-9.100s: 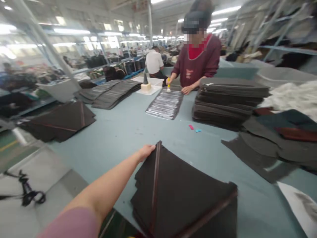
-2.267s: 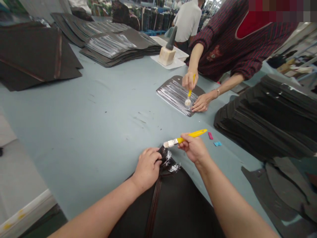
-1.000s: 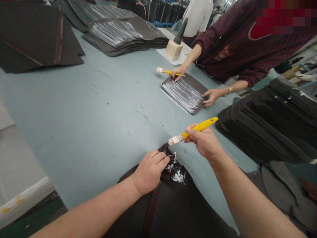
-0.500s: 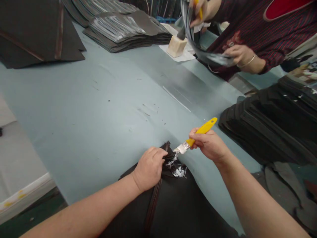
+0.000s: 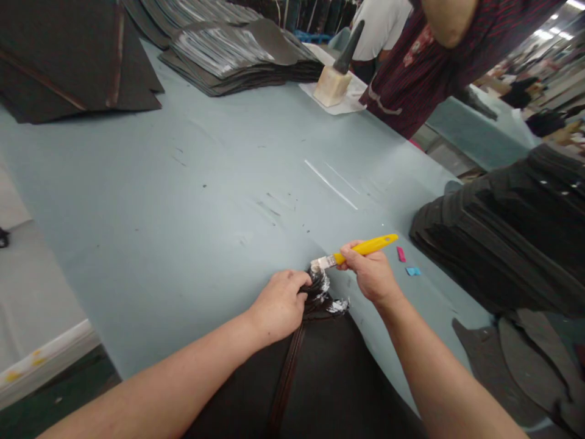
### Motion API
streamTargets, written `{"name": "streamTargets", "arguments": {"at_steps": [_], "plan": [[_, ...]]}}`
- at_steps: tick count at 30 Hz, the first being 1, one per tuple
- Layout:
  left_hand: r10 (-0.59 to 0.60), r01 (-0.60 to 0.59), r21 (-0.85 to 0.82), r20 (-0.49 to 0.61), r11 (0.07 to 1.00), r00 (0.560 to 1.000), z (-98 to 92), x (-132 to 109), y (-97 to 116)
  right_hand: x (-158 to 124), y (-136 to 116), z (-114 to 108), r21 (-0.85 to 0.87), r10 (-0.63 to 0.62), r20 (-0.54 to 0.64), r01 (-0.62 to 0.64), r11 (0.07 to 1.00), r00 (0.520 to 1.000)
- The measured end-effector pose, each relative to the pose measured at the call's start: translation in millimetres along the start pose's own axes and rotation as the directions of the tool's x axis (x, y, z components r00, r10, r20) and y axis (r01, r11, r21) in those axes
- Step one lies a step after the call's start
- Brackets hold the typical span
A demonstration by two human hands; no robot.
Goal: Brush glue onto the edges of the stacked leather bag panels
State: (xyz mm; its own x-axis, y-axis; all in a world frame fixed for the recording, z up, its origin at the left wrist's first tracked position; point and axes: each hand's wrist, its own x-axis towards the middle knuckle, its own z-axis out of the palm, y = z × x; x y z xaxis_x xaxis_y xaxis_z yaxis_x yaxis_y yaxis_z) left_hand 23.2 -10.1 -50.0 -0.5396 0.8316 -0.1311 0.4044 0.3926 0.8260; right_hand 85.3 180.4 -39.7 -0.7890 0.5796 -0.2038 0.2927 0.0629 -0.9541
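Between the fingers of my right hand (image 5: 371, 270) is a paintbrush (image 5: 372, 244) with a yellow handle. Its bristles, coated in white paste, touch the bunched end of a dark leather-like piece (image 5: 338, 366). My left hand (image 5: 281, 305) is closed on that gathered end, its fingertips pinching the folds. White paste (image 5: 339, 305) is smeared across the folds and along the upper right edge of the piece. A reddish-brown seam (image 5: 286, 381) runs down the piece toward me; its lower part lies out of view.
Dark panels (image 5: 82, 67) and paste-streaked stacked pieces (image 5: 228, 52) lie at the far side of the table (image 5: 205, 213). A pale block-shaped container (image 5: 332, 85) holds a dark-handled brush. On the right stands a tall dark stack (image 5: 503, 225). A co-worker in a striped top (image 5: 429, 73) stands across.
The paintbrush has moved left and its handle tilted flatter, bristles now at the top of the folds. The co-worker's hands and curved strip left view. Small pink and blue bits now show.
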Motion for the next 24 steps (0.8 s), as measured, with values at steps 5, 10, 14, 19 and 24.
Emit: {"name": "streamTargets", "arguments": {"at_steps": [5,10,14,19,24], "plan": [[0.056,-0.058,-0.022,-0.067,0.998,0.996,4.2,-1,-6,1,-2,-6,-0.088,0.017,0.008,-0.016,0.996,1.0],[0.297,-0.289,0.082,-0.126,0.954,0.946,6.0,-12,-7,9,-6,-11,0.232,0.172,-0.19,-0.126,0.965,0.967],[0.444,-0.416,0.194,-0.131,0.888,0.887,5.1,-19,-6,9,-13,-5,0.259,0.353,-0.027,-0.335,0.906,0.935],[0.464,-0.423,0.244,-0.147,0.873,0.874,5.6,-21,-5,6,-25,-13,0.246,0.38,0.055,-0.381,0.891,0.923],[0.466,-0.425,0.237,-0.15,0.873,0.872,8.2,-20,-7,2,-27,-11,0.289,0.282,0.042,-0.282,0.915,0.958]]}}
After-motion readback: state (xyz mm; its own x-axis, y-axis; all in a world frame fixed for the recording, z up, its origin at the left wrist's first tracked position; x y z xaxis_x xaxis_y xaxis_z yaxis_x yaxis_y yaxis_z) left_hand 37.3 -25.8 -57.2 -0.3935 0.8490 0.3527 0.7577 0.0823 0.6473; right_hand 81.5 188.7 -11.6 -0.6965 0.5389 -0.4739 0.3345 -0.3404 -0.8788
